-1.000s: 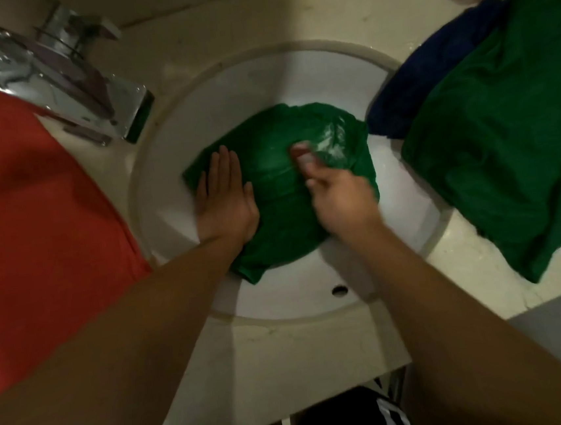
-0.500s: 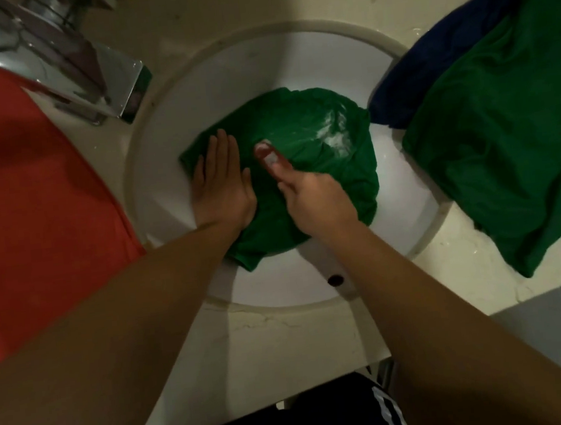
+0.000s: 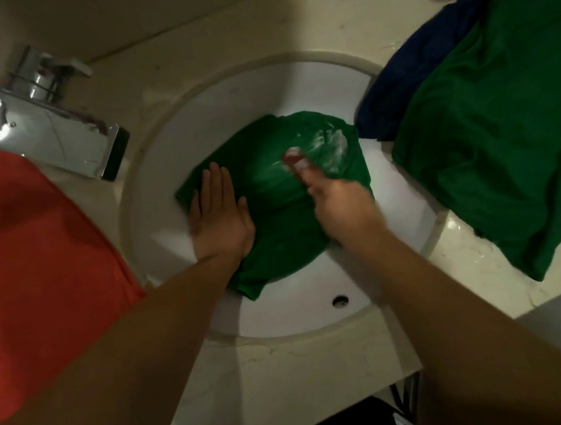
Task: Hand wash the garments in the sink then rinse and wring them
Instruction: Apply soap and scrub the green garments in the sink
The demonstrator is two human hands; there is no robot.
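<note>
Green shirt is lying in the white sink, getting foamy. Left hand is pressing it flat, fingers straight. Right hand is gripping what looks like soap. Rinsing and wringing are not done yet. More clothes are waiting beside.

Pale counter, sink set in. Orange cloth spread left of left hand; faucet mounted beyond it. Green garment laid over blue garment, right of right hand.
</note>
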